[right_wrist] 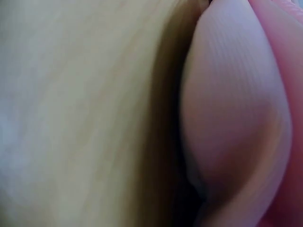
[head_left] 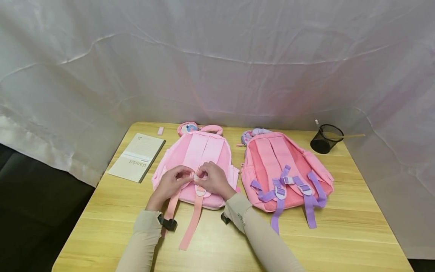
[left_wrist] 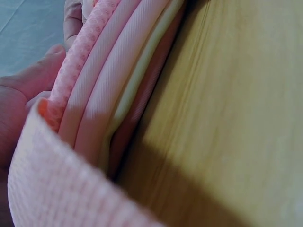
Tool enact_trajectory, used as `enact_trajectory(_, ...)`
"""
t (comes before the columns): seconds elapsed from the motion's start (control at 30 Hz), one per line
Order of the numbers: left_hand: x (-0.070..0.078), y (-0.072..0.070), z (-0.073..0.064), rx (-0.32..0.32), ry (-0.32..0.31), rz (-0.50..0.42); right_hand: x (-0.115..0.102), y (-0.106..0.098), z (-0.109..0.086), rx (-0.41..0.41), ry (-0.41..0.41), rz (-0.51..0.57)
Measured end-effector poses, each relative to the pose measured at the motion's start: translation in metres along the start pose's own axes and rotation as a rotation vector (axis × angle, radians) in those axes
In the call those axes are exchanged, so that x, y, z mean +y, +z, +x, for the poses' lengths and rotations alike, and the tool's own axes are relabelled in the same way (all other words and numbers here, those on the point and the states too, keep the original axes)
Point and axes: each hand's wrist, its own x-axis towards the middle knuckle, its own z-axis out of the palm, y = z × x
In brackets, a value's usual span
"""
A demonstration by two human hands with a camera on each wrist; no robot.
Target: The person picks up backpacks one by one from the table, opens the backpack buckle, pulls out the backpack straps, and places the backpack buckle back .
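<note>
A light pink backpack (head_left: 197,141) lies on the table with its shoulder straps facing up. Over its lower part both hands meet, fingertips to fingertips. Between them shows a small white buckle (head_left: 195,176), mostly covered by the fingers. My left hand (head_left: 171,183) pinches it from the left and my right hand (head_left: 213,179) from the right. Coral webbing straps (head_left: 192,226) hang down below the hands onto the table. In the left wrist view, a pink strap (left_wrist: 66,184) crosses in front of the backpack's edge. The right wrist view holds a blurred pink fabric bulge (right_wrist: 232,104).
To the right lies a second, deeper pink backpack (head_left: 259,162) with purple straps (head_left: 309,207) and white buckles. A notebook (head_left: 136,156) and a small pink-and-white block (head_left: 160,130) are on the left. At the back right stands a black mesh pen holder (head_left: 321,145) with pencils.
</note>
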Motion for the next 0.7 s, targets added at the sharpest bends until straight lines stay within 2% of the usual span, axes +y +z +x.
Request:
enact_trajectory(0.27, -0.001, -0.002, 0.0, -0.009, -0.021, -0.093, 0.0, -0.001, 0.0, -0.012, 0.001, -0.005)
enact_trajectory(0.53, 0.0, -0.002, 0.001, -0.017, -0.055, -0.098, 0.001, -0.002, -0.001, 0.002, -0.018, 0.031)
enact_trajectory(0.6, 0.003, -0.002, 0.0, -0.021, -0.067, -0.09, 0.002, -0.002, -0.001, 0.0, -0.015, 0.034)
enact_trajectory(0.7, 0.015, -0.006, -0.003, -0.019, -0.077, -0.099, 0.002, -0.002, -0.001, -0.003, -0.009, 0.05)
